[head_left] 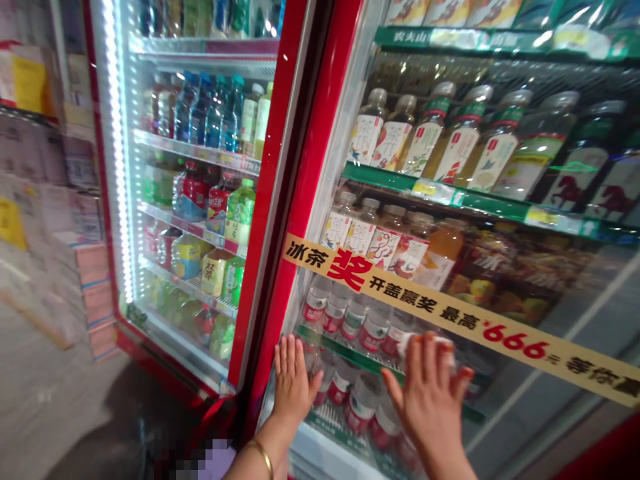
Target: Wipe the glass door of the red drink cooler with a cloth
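My left hand (291, 377) lies flat with its fingers stretched out near the red edge of the closed glass door; it holds nothing. Under the fingers of my right hand (434, 397), a crumpled white cloth or tissue (406, 344) is pressed against the glass; the palm hides most of it. These fingers are spread. Behind the pane stand water bottles (374, 328) with red labels, on the lower shelves. A beige banner sticker (400, 294) with black and red lettering crosses the door just above both hands.
A second lit drinks cooler (200, 220) with a red frame (273, 167) stands to the left, full of bottles. Stacked cartons (95, 293) line the far left above the grey floor (45, 393). Tea bottles (453, 143) fill the upper shelves on the right.
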The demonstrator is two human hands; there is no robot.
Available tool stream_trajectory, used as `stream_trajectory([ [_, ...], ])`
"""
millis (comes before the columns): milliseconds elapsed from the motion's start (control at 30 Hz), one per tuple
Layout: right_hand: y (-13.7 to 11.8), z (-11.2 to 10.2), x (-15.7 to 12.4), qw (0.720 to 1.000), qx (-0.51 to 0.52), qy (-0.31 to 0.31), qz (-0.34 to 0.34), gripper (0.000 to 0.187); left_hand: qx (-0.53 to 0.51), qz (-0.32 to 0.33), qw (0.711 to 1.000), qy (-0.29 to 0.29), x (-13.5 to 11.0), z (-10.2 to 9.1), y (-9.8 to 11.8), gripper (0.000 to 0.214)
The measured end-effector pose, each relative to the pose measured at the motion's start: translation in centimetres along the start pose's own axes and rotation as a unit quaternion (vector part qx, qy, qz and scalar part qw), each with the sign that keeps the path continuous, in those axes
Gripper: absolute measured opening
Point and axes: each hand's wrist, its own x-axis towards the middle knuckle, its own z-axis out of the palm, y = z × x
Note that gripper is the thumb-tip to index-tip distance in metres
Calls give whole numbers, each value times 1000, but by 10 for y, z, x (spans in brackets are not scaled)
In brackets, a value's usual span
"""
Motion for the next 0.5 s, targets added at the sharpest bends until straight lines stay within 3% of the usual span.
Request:
stream_trajectory([
  [67,16,0,15,991,0,15,130,84,-2,-8,1000,1,2,-3,2,87],
  [133,4,6,25,989,2,28,145,87,-11,-16,1000,2,6,-8,5,87],
  [233,-41,18,9,1000,3,17,-16,87,-31,-28,999,11,13,-18,10,82],
  [333,-63,17,-40,991,9,-1,-134,80,-53,-19,998,30,19,-24,14,82],
  [400,-45,9,-75,990,-5,0,-137,80,-66,-1,997,26,22,-23,15,85],
  [500,17,-8,-94,999,-48,1,-7,82,-66,21,998,3,23,-14,17,86],
])
